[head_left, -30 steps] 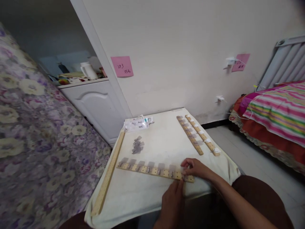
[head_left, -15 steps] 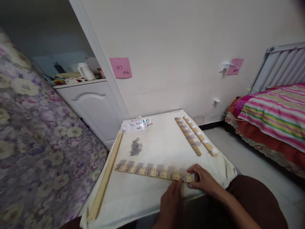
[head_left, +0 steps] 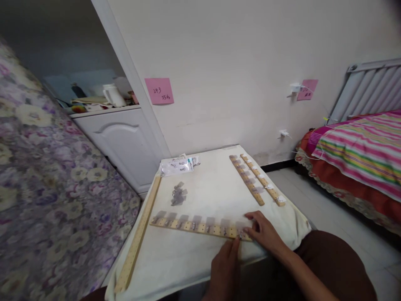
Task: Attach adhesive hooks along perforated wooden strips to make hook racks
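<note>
Pink note (head_left: 159, 91): "293" | left hand (head_left: 223, 264), right hand (head_left: 267, 235): at wooden strip (head_left: 201, 228)

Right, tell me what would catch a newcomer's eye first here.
The boldest sight is the striped bedspread at the right edge, then the floral curtain filling the left. Low, just right of centre, the left hand and right hand are at the right end of a wooden strip on cream cloth.

Operator's left hand (head_left: 224, 261) and right hand (head_left: 261, 230) are both showing bare.
Right forearm (head_left: 302, 269) is appearing bare and slender, tapering toward the wrist. Plain dark-brown legwear (head_left: 338, 261) is covering the rounded right knee; a similarly dark patch (head_left: 97, 295) is showing lower left.
</note>
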Demonstrator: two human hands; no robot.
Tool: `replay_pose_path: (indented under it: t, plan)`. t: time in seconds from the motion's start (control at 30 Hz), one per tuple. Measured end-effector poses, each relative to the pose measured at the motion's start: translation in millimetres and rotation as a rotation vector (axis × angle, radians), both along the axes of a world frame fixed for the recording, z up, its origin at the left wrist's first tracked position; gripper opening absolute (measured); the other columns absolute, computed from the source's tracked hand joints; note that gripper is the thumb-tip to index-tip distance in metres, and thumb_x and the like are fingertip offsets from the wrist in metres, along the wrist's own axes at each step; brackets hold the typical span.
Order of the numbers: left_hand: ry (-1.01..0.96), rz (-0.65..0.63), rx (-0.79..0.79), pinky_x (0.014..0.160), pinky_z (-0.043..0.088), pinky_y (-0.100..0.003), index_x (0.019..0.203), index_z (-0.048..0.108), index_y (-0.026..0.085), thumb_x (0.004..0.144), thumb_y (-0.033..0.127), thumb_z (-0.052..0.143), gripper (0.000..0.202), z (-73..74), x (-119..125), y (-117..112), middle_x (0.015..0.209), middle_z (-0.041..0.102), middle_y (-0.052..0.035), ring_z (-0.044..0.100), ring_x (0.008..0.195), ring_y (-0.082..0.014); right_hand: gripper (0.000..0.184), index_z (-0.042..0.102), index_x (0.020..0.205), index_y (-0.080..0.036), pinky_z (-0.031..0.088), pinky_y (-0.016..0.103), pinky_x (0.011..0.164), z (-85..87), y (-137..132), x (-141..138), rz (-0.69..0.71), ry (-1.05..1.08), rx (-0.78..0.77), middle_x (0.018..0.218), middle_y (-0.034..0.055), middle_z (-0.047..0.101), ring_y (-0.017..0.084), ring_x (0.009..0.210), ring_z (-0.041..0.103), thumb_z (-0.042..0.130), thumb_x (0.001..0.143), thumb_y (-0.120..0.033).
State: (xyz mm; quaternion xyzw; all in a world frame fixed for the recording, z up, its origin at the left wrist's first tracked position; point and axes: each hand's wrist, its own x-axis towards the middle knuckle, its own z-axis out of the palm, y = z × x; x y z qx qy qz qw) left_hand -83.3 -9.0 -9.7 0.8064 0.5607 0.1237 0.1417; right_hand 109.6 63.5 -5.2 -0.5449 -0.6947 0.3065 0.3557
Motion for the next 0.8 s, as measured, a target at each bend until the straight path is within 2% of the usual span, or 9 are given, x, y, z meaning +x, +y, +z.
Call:
replay_pose_path:
  t: [0.17, 0.33, 0.47, 0.7, 0.8]
  plan:
    - [-0.003, -0.01, -0.02, 0.093, 0.043, -0.029, 0.14, 0.032, 0.024, 0.081, 0.01, 0.038, 0.06, 4.4, 1, 0, 0.124, 0.056, -0.0078, 0.053, 0.109, -0.0186, 0.031, 0.059, 0.103, -0.021, 0.042, 0.035, 0.088, 2.7, 7, -11, 0.061, -0.034, 0.072, 0.103, 0.0053, 0.057, 0.022, 0.098, 0.052, 0.062, 0.073, -0.029]
    - [0.031, 0.014, -0.041, 0.091, 0.044, -0.028, 0.139, 0.035, 0.025, 0.082, 0.012, 0.037, 0.058, 4.0, 3, 3, 0.123, 0.057, -0.007, 0.054, 0.108, -0.0183, 0.027, 0.061, 0.099, -0.022, 0.042, 0.033, 0.084, 3.6, 7, -16, 0.092, -0.048, 0.032, 0.097, 0.0038, 0.058, 0.021, 0.093, 0.053, 0.06, 0.072, -0.023]
    - [0.053, -0.007, -0.001, 0.089, 0.045, -0.028, 0.139, 0.035, 0.024, 0.082, 0.01, 0.038, 0.059, -1.1, 3, 4, 0.119, 0.059, -0.0084, 0.055, 0.105, -0.0186, 0.025, 0.061, 0.097, -0.022, 0.042, 0.032, 0.082, 4.2, 7, -15, 0.093, -0.041, 0.023, 0.095, 0.0034, 0.058, 0.02, 0.091, 0.052, 0.06, 0.072, -0.022]
    - [0.1, -0.003, 0.023, 0.087, 0.048, -0.032, 0.138, 0.036, 0.022, 0.082, 0.008, 0.039, 0.058, -5.5, 5, 5, 0.12, 0.059, -0.0113, 0.056, 0.106, -0.021, 0.022, 0.062, 0.09, -0.02, 0.041, 0.028, 0.069, 6.1, 12, -18, 0.047, -0.039, -0.081, 0.087, 0.0017, 0.056, 0.016, 0.074, 0.051, 0.062, 0.068, -0.023]
    - [0.124, 0.005, 0.011, 0.085, 0.048, -0.032, 0.137, 0.038, 0.021, 0.081, 0.008, 0.04, 0.058, -4.5, 5, 5, 0.118, 0.06, -0.0116, 0.057, 0.104, -0.0215, 0.022, 0.063, 0.087, -0.02, 0.04, 0.028, 0.068, 8.2, 13, -19, 0.04, -0.032, -0.1, 0.086, 0.0009, 0.056, 0.016, 0.073, 0.051, 0.063, 0.066, -0.021]
